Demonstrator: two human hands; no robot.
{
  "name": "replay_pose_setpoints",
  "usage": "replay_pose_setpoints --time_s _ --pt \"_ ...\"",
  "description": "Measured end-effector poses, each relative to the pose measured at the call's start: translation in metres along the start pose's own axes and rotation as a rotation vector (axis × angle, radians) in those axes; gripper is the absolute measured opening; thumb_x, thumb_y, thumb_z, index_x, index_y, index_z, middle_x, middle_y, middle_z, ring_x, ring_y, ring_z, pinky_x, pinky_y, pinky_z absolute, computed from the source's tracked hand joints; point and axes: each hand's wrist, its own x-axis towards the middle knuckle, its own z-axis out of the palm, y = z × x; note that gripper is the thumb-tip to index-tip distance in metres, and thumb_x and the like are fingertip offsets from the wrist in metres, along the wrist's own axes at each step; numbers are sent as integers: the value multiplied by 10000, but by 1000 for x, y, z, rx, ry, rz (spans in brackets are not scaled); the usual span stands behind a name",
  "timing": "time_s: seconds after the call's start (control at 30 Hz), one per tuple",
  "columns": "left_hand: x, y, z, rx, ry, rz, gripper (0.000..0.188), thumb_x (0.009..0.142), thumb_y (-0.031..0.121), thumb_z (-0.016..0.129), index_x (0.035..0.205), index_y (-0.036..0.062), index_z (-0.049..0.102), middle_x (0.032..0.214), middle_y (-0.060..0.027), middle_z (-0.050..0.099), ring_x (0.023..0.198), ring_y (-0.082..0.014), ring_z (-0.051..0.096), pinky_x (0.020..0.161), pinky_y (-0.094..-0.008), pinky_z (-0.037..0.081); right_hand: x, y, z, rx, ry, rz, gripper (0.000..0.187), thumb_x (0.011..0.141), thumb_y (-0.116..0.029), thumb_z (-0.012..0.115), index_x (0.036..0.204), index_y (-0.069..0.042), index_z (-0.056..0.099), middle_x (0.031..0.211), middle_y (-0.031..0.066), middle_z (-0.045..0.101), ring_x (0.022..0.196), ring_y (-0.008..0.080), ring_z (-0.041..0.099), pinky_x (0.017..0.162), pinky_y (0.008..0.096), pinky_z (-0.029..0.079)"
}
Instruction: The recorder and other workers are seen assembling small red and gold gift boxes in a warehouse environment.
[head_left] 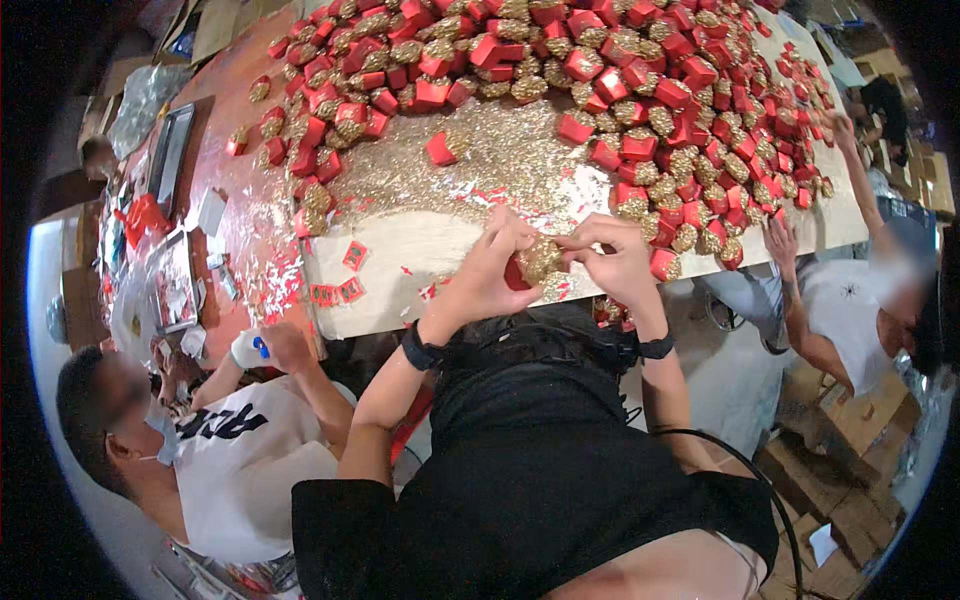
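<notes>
My left hand (488, 262) is closed round a small red piece with a gold-glittered top (541, 261), held over the near edge of the table. Thumb and fingers grip its left side, hiding part of the red base. At the gold top's right side, my right hand (618, 262) makes a pinch. Whatever lies between those fingertips is too small to make out. Just beyond my hands, a single red-and-gold piece (441, 149) lies on the glitter-strewn surface. A big heap of similar pieces (640, 90) fills the far side and right of the table.
Red printed paper pieces (354, 255) lie on the pale board (400, 245) at left. A person (250, 450) sits at left, holding something white and blue. Another person (850, 310) is at the table's right. Dark trays (172, 150) and cardboard boxes (865, 410) stand around.
</notes>
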Motion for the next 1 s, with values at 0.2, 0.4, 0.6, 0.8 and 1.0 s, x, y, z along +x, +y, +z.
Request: replay_pose_setpoints --time_s 0.2,0.4,0.6,0.8,1.0 --pt "-69 -92 -31 301 194 -726 796 744 428 647 1305 0 279 1295 -204 353 1190 -322 369 973 -404 310 -50 24 -7 -336 247 220 122 667 40 651 785 12 641 721 115 615 644 161 584 600 268 443" --pt "-206 -210 -55 854 521 -1639 968 722 718 408 1383 67 133 1366 -349 92 1226 -561 121 916 -685 126 -164 98 -61 -733 410 481 91 715 -15 617 803 1 598 728 142 579 678 268 574 644 329 453" --pt "-200 -215 -44 1051 567 -1763 945 740 709 377 1394 86 100 1330 -399 126 1204 -587 143 944 -645 147 -248 212 -60 -974 405 450 175 705 -23 601 879 -16 601 799 147 598 764 290 575 705 376 454" --pt "-178 -189 -4 1338 -127 -1073 609 877 372 378 1352 19 235 1284 -322 319 1188 -467 317 970 -552 231 -197 220 -43 -668 -115 691 168 746 -80 566 891 2 580 822 170 605 780 315 587 702 385 456" --pt "-146 -160 27 700 -46 -624 553 822 9 438 1344 94 279 1249 -251 373 1144 -402 395 916 -431 369 -80 171 17 -620 -295 428 185 816 -160 525 907 -11 586 835 171 607 807 322 585 704 382 458"
